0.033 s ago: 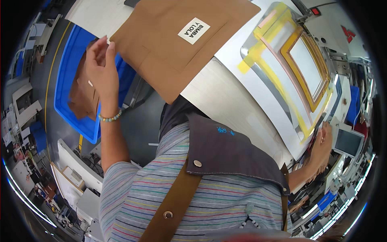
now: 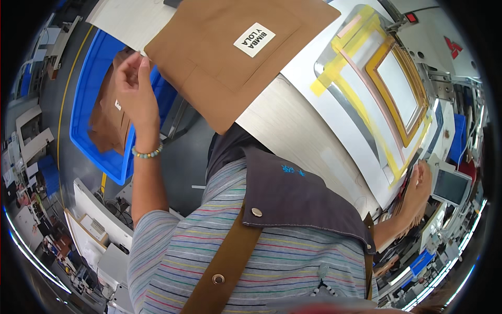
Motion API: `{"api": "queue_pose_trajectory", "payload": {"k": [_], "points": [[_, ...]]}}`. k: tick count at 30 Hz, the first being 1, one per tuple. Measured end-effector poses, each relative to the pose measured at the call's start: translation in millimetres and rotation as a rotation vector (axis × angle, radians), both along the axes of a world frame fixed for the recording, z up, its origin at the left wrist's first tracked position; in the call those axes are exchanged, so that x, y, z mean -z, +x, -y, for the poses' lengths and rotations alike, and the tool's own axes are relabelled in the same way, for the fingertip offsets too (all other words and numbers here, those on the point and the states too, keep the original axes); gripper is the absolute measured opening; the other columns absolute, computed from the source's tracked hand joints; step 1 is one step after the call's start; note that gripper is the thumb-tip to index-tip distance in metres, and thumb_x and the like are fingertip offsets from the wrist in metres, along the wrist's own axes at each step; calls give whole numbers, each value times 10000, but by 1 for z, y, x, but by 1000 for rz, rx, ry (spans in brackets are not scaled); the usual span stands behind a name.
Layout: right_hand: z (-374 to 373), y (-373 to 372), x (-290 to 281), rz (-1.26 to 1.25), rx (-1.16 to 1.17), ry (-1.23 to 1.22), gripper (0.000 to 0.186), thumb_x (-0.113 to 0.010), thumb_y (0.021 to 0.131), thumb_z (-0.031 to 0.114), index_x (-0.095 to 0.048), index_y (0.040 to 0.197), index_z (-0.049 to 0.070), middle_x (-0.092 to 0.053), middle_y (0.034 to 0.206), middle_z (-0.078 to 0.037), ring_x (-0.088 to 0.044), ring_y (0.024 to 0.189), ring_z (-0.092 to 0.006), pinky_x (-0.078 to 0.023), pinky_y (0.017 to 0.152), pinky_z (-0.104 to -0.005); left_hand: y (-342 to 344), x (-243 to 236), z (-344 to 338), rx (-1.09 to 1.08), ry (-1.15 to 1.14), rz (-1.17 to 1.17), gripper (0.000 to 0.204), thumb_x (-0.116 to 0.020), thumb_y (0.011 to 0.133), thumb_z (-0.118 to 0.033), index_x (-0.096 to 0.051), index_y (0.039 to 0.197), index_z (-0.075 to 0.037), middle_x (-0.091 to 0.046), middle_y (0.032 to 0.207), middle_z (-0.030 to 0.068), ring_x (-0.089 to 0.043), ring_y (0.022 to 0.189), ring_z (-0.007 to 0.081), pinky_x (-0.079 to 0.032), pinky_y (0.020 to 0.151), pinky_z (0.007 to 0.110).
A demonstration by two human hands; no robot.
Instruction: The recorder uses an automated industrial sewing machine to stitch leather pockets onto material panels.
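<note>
A brown fabric piece with a white label (image 2: 209, 63) lies flat on the pale table. My left hand (image 2: 135, 91), fingers loosely curled and apart, is at its left corner; whether the fingertips touch it is unclear. Below that hand, a blue bin (image 2: 83, 110) holds more brown fabric (image 2: 104, 120). My right hand (image 2: 417, 191) is closed at the lower right edge of a white board beside the machine; what its fingers hold is hidden. On that board is a taped template with a yellow rectangular frame (image 2: 371, 68).
The pale table (image 2: 293, 133) runs under the fabric and board. A white machine (image 2: 439, 42) stands at upper right, with a small screen (image 2: 451, 187) near my right hand. Dark floor (image 2: 49, 104) with a yellow line and other workstations show at left.
My left hand has shifted slightly to the right and down beside the fabric's corner. My right hand stays about where it was.
</note>
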State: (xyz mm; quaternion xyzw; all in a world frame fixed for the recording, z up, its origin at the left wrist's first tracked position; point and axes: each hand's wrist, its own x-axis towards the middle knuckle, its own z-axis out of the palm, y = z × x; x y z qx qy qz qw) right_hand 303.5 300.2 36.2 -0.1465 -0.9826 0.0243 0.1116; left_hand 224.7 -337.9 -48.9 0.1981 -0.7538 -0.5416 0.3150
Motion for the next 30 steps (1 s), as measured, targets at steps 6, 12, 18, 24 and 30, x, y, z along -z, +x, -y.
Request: {"api": "queue_pose_trajectory", "payload": {"k": [6, 12, 18, 24, 30], "points": [[111, -53, -15, 21, -524, -156, 283, -714, 1000, 96, -722, 1273, 20, -696, 1323, -168, -668, 1235, -346, -505, 1063, -423, 56, 55, -51, -91, 575, 78, 347, -644, 1101, -395, -610, 1204, -65, -656, 1190, 50, -667, 1097, 144, -512, 929, 333], [240, -93, -8, 176, -1027, -162, 423, -776, 928, 138, -706, 1342, 88, -630, 1495, -109, -585, 1384, -344, -453, 1147, -458, 70, 36, -67, 148, 981, 201, 290, -632, 1098, -431, -643, 1106, -141, -692, 1039, -27, -621, 953, 99, -491, 903, 312], [290, -122, 9, 143, -1242, -107, 566, -756, 953, 282, -614, 1489, 168, -474, 1668, -39, -417, 1546, -300, -383, 1234, -541, 66, 41, -58, 189, 946, 105, 203, -712, 1064, -267, -661, 1180, -109, -715, 1054, -24, -639, 965, 93, -485, 910, 295], [299, -129, 47, 118, -1253, -47, 594, -708, 980, 377, -583, 1531, 192, -450, 1692, -41, -399, 1566, -294, -301, 1277, -562, 64, 34, -54, 99, 731, 42, 300, -684, 1077, -214, -658, 1333, -58, -728, 1270, 15, -665, 1157, 109, -493, 978, 293], [289, -133, 50, 91, -1215, -400, 570, -632, 1019, 228, -534, 1564, 93, -407, 1709, -146, -381, 1566, -375, -263, 1290, -559, 27, 22, 21, 77, 546, -47, 289, -608, 1117, -180, -648, 1339, 2, -731, 1269, 64, -685, 1139, 127, -517, 1012, 322]]}}
